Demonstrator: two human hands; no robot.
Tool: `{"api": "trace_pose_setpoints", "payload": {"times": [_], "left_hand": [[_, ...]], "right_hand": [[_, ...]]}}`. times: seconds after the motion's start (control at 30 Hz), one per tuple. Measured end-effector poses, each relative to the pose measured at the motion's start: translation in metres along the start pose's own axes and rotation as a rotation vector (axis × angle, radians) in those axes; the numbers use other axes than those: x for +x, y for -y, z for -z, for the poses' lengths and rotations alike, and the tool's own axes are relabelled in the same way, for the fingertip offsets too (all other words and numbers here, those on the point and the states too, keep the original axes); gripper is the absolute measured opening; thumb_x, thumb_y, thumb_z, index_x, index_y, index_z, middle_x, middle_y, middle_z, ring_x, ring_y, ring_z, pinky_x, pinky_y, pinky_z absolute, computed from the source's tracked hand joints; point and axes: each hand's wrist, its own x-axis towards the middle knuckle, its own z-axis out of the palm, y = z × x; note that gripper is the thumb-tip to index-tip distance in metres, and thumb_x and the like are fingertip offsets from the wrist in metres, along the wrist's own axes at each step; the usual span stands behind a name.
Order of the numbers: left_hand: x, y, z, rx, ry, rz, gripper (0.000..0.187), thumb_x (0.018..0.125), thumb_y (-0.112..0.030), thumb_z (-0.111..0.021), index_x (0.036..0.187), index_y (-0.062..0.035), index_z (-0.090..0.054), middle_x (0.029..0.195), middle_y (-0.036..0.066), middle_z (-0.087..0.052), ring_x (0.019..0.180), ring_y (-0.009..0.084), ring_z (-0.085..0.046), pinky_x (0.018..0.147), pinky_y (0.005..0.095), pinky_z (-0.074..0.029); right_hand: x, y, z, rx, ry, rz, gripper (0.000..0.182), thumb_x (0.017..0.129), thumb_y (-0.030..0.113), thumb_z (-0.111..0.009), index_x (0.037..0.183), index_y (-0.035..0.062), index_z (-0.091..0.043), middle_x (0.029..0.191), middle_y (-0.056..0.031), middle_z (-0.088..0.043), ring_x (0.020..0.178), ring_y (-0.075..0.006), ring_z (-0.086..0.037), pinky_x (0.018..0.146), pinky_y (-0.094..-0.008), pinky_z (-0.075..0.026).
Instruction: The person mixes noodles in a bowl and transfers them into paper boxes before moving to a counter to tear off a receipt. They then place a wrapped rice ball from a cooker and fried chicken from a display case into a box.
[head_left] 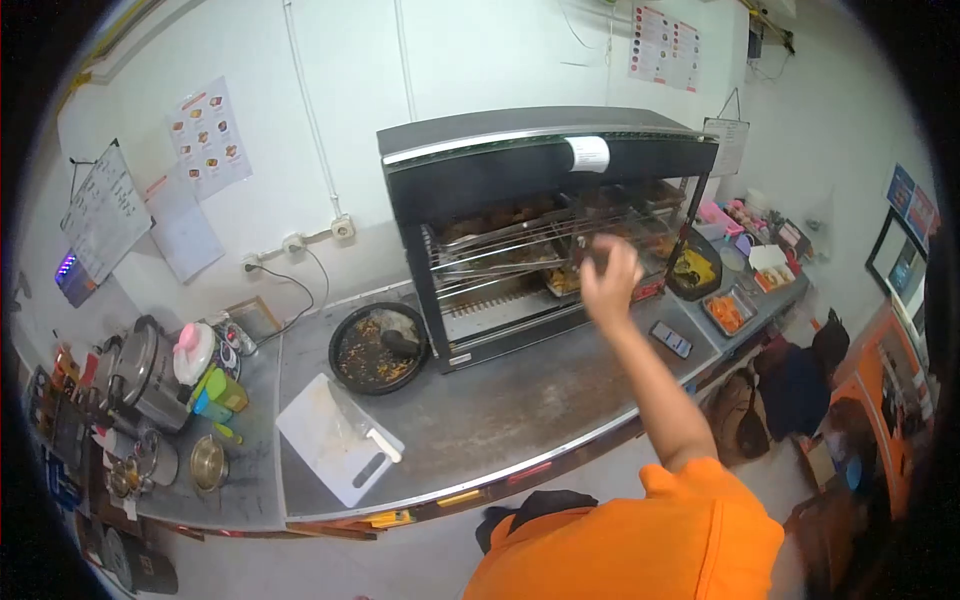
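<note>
My right hand [612, 278] reaches up to the open-looking front of a black food warmer cabinet [480, 180]. Its fingers are curled, with the thumb on the left side; whatever they may grip is too small and blurred to make out. Behind the hand, wire racks [500, 250] and trays of food fill the cabinet, partly hidden by reflections or glass. A phone [671, 339] lies on the counter [530, 400] below my forearm. My left hand is out of view.
Left of the cabinet sits a round black pan [345, 372] with crumbs. A white cutting board [325, 440] carries a knife [383, 446] near the front edge. Further left stand a large pot [150, 375] and a metal bowl [208, 463]. A tray of orange food [729, 312] is at right.
</note>
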Motion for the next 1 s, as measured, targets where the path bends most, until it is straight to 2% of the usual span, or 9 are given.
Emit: {"api": "trace_pose_setpoints", "payload": {"times": [0.13, 0.23, 0.33, 0.4, 0.6, 0.67, 0.77, 0.9, 1.0], "left_hand": [[0.082, -0.102, -0.019, 0.180, 0.172, -0.263, 0.027, 0.092, -0.019, -0.071, 0.112, 0.0001, -0.068, 0.102, 0.010, -0.070, 0.088, 0.0220, -0.065, 0.074, 0.0358, -0.055], [0.140, -0.109, 0.013, 0.228, 0.229, -0.225, 0.039, 0.090, -0.025, -0.072, 0.120, -0.0002, -0.066, 0.107, 0.011, -0.069, 0.091, 0.0210, -0.065, 0.075, 0.0357, -0.055], [0.182, -0.077, 0.086, 0.192, 0.185, 0.018, 0.050, 0.097, -0.037, -0.064, 0.133, -0.0042, -0.055, 0.115, 0.013, -0.066, 0.101, 0.0242, -0.063, 0.082, 0.0403, -0.052], [0.157, -0.088, 0.119, -0.143, -0.039, 0.217, 0.054, 0.103, -0.043, -0.053, 0.142, -0.0078, -0.045, 0.132, 0.013, -0.059, 0.119, 0.0301, -0.058, 0.088, 0.0467, -0.046], [0.135, -0.170, 0.234, -0.589, -0.105, 0.001, 0.040, 0.105, -0.033, -0.049, 0.139, -0.0123, -0.045, 0.139, 0.014, -0.054, 0.122, 0.0295, -0.055, 0.102, 0.0494, -0.044], [0.175, -0.163, 0.277, -0.847, 0.017, -0.111, 0.042, 0.107, -0.034, -0.043, 0.140, -0.0093, -0.045, 0.142, 0.015, -0.050, 0.128, 0.0307, -0.051, 0.109, 0.0517, -0.042], [0.219, -0.205, 0.298, -1.246, 0.177, -0.299, 0.055, 0.105, -0.042, -0.040, 0.150, -0.0106, -0.036, 0.153, 0.013, -0.041, 0.145, 0.0332, -0.034, 0.121, 0.0543, -0.027], [0.304, -0.272, 0.409, -1.108, 0.295, 0.014, 0.054, 0.105, -0.041, -0.038, 0.150, -0.0115, -0.036, 0.153, 0.012, -0.041, 0.147, 0.0314, -0.032, 0.122, 0.0512, -0.025], [0.341, -0.359, 0.475, -0.523, 0.171, 0.036, 0.049, 0.101, -0.019, -0.050, 0.147, -0.0060, -0.043, 0.155, 0.013, -0.042, 0.145, 0.0289, -0.038, 0.121, 0.0470, -0.025]], "right_hand": [[-0.150, 0.089, -0.036, 0.197, 0.354, -0.152, 0.032, 0.081, 0.016, -0.070, 0.111, 0.0104, -0.061, 0.107, -0.0064, -0.066, 0.108, -0.0294, -0.059, 0.095, -0.0453, -0.040], [-0.203, 0.216, -0.087, 0.527, 0.398, -0.242, 0.012, 0.088, 0.012, -0.067, 0.096, 0.0027, -0.065, 0.087, -0.0150, -0.069, 0.083, -0.0312, -0.069, 0.078, -0.0404, -0.053], [-0.257, 0.364, -0.121, 0.752, 0.843, -0.166, 0.015, 0.091, 0.013, -0.065, 0.102, 0.0029, -0.066, 0.085, -0.0138, -0.070, 0.081, -0.0308, -0.069, 0.076, -0.0404, -0.053], [-0.297, 0.466, -0.129, 1.034, 1.136, -0.077, 0.018, 0.092, 0.013, -0.064, 0.106, 0.0025, -0.066, 0.086, -0.0147, -0.070, 0.081, -0.0308, -0.069, 0.075, -0.0414, -0.053], [-0.423, 0.771, -0.028, 1.764, 1.587, 0.545, 0.026, 0.092, 0.018, -0.065, 0.114, 0.0037, -0.064, 0.102, -0.0151, -0.071, 0.094, -0.0333, -0.068, 0.076, -0.0438, -0.054], [-0.450, 0.856, 0.023, 1.763, 1.895, 0.845, 0.033, 0.095, 0.027, -0.063, 0.123, 0.0099, -0.064, 0.120, -0.0123, -0.067, 0.116, -0.0282, -0.062, 0.104, -0.0501, -0.039], [-0.534, 0.953, 0.069, 2.011, 1.378, 0.994, 0.041, 0.097, 0.037, -0.060, 0.132, 0.0144, -0.061, 0.132, -0.0120, -0.063, 0.127, -0.0278, -0.055, 0.109, -0.0575, -0.029], [-0.680, 1.098, -0.028, 1.534, 1.693, 0.774, 0.044, 0.102, 0.042, -0.052, 0.137, 0.0166, -0.058, 0.136, -0.0132, -0.062, 0.132, -0.0323, -0.052, 0.111, -0.0626, -0.027], [-0.730, 1.159, -0.080, 1.234, 1.983, 0.448, 0.056, 0.105, 0.051, -0.044, 0.132, 0.0034, -0.058, 0.127, -0.0213, -0.062, 0.116, -0.0325, -0.059, 0.104, -0.0463, -0.042]]}}
